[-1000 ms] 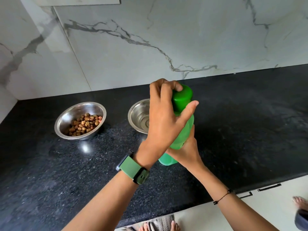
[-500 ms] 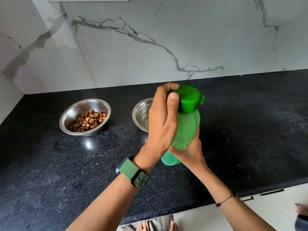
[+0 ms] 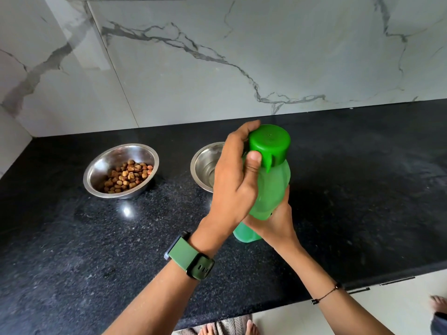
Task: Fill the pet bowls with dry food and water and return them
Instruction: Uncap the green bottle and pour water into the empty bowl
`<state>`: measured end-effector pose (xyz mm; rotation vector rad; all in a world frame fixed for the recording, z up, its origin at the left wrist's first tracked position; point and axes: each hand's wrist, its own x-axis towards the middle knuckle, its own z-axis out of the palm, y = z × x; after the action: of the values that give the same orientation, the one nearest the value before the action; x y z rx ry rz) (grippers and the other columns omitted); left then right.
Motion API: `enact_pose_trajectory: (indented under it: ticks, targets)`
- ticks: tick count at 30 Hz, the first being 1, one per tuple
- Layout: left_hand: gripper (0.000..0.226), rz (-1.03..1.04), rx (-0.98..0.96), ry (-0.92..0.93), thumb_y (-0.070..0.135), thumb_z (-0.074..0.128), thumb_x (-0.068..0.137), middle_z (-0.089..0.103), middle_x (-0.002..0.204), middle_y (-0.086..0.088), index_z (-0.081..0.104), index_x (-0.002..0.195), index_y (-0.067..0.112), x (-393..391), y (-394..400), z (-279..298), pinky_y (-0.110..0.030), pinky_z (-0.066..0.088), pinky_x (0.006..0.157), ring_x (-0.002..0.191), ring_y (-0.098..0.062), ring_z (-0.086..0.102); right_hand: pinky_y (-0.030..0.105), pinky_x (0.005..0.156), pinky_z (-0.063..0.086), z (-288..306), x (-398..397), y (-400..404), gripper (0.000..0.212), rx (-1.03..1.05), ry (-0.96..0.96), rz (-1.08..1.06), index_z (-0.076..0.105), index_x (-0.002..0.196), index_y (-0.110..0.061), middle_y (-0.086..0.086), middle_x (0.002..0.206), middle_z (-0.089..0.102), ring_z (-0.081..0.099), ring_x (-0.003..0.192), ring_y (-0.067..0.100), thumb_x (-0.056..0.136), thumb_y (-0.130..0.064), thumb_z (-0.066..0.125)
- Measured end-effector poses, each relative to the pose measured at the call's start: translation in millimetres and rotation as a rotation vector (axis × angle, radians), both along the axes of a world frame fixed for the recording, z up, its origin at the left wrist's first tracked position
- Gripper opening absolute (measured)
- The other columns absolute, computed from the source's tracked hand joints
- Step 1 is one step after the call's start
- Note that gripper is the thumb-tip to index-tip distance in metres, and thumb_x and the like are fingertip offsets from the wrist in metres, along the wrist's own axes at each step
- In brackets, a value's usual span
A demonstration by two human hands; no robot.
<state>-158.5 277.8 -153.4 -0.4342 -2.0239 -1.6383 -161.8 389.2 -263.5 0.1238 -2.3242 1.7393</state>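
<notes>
A steel bowl (image 3: 96,170) holding brown dry food stands on the black counter at the left. A second steel bowl (image 3: 202,165) sits to its right, partly hidden behind my left hand; it looks bare inside. I hold a green bottle (image 3: 273,187) tilted above the counter. My right hand (image 3: 275,221) grips its lower body from underneath. My left hand (image 3: 234,180) wraps the neck, fingers and thumb on the green cap (image 3: 271,145), which sits on the bottle.
The black speckled counter (image 3: 362,189) runs wide to the right and toward me, its front edge near the bottom. A marble wall stands behind the bowls. Bare feet (image 3: 227,330) show on the floor below the edge.
My left hand has slid off the top of the cap to its side, so the cap top and its tab now show. The bottle stays in both hands.
</notes>
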Motion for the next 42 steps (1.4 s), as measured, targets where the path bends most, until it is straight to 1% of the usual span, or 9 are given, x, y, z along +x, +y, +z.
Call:
enact_pose_trajectory:
  ticks: [3, 7, 11, 20, 24, 27, 36, 39, 42]
  targets:
    - [0.050, 0.019, 0.090, -0.095, 0.040, 0.035, 0.092, 0.060, 0.114, 0.000, 0.049, 0.128, 0.007, 2, 3, 6, -0.022, 0.044, 0.091, 0.103, -0.005, 0.056, 0.024, 0.085, 0.052, 2, 1, 0, 0.094, -0.027, -0.008, 0.021, 0.031, 0.125, -0.042, -0.012, 0.118, 0.060, 0.061, 0.107, 0.000, 0.054, -0.023, 0.090]
    - [0.087, -0.005, -0.131, -0.094, 0.061, 0.060, 0.070, 0.055, 0.125, -0.001, 0.035, 0.138, 0.012, 4, 13, 8, -0.021, 0.044, 0.094, 0.112, -0.011, 0.055, 0.020, 0.086, 0.051, 4, -1, -1, 0.098, -0.031, -0.049, 0.071, 0.032, 0.133, -0.024, -0.014, 0.121, 0.058, 0.057, 0.108, -0.006, 0.054, -0.045, 0.085]
    - [0.073, 0.035, -0.099, -0.069, 0.045, 0.061, 0.076, 0.058, 0.124, -0.004, 0.039, 0.136, 0.010, 2, 10, 5, -0.025, 0.045, 0.096, 0.111, -0.014, 0.057, 0.037, 0.085, 0.055, 0, -2, 0, 0.095, -0.036, -0.034, 0.026, 0.033, 0.130, -0.023, -0.004, 0.118, 0.063, 0.063, 0.106, 0.007, 0.055, -0.018, 0.091]
    - [0.056, 0.025, 0.026, -0.031, 0.038, 0.044, 0.087, 0.059, 0.124, -0.009, 0.048, 0.131, 0.002, 2, 0, 1, -0.041, 0.046, 0.097, 0.114, -0.020, 0.056, 0.045, 0.086, 0.054, -10, -5, 2, 0.097, -0.032, 0.022, 0.022, 0.032, 0.133, -0.012, 0.002, 0.119, 0.064, 0.063, 0.108, 0.015, 0.054, -0.005, 0.089]
    - [0.093, -0.023, -0.045, -0.070, 0.068, 0.057, 0.069, 0.047, 0.130, 0.002, 0.038, 0.137, 0.006, 5, 5, 7, -0.018, 0.038, 0.102, 0.121, -0.008, 0.048, 0.034, 0.087, 0.054, -7, -6, 1, 0.096, -0.009, 0.008, 0.035, 0.033, 0.135, -0.014, -0.004, 0.122, 0.062, 0.061, 0.110, 0.005, 0.057, -0.013, 0.089]
    - [0.100, 0.012, -0.179, -0.080, 0.055, 0.070, 0.063, 0.038, 0.133, 0.001, 0.029, 0.141, 0.007, 2, 10, 8, 0.000, 0.029, 0.096, 0.122, -0.001, 0.038, 0.032, 0.089, 0.053, -7, -5, 1, 0.097, -0.022, 0.003, 0.031, 0.032, 0.135, -0.021, -0.009, 0.123, 0.059, 0.058, 0.111, 0.001, 0.057, -0.018, 0.090]
    - [0.062, -0.096, 0.119, -0.082, 0.033, 0.062, 0.079, 0.050, 0.130, -0.009, 0.035, 0.133, 0.019, -1, -5, -3, -0.048, 0.048, 0.097, 0.111, -0.026, 0.058, 0.050, 0.087, 0.052, -14, -9, 1, 0.103, -0.084, -0.013, 0.040, 0.033, 0.134, -0.002, 0.010, 0.118, 0.064, 0.063, 0.109, 0.022, 0.053, -0.037, 0.087]
    - [0.047, -0.153, 0.196, -0.143, 0.035, 0.049, 0.085, 0.057, 0.122, -0.003, 0.046, 0.127, 0.017, -2, -10, -1, -0.041, 0.046, 0.099, 0.108, -0.015, 0.057, 0.045, 0.087, 0.053, -12, -7, 0, 0.109, -0.115, -0.011, 0.046, 0.036, 0.131, 0.004, 0.014, 0.117, 0.064, 0.064, 0.108, 0.024, 0.052, -0.055, 0.083]
    - [0.065, -0.156, 0.013, -0.200, 0.052, 0.052, 0.077, 0.060, 0.117, 0.004, 0.044, 0.132, 0.017, 1, -5, 5, -0.033, 0.046, 0.098, 0.110, -0.009, 0.058, 0.023, 0.087, 0.051, -15, -8, 2, 0.099, -0.059, -0.040, 0.070, 0.041, 0.130, 0.002, 0.006, 0.117, 0.063, 0.062, 0.106, 0.003, 0.052, -0.038, 0.088]
